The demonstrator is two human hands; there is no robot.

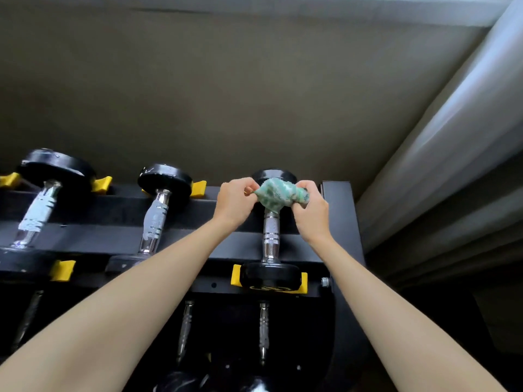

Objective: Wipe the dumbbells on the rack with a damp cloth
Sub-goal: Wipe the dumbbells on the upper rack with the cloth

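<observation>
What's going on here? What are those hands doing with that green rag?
A person is cleaning weights on a black rack. Both hands hold a bunched green cloth: the left hand pinches one end and the right hand grips the other. The cloth is at the far end of the handle of the right-hand dumbbell on the top shelf. The middle dumbbell and the left dumbbell sit untouched.

Legible markings on the dumbbell rack: none.
The near head of the right-hand dumbbell is carrying a yellow emblem along its lower edge, but the print is showing too small and blurred to read. The other visible marks are likewise proving too indistinct to read.
</observation>
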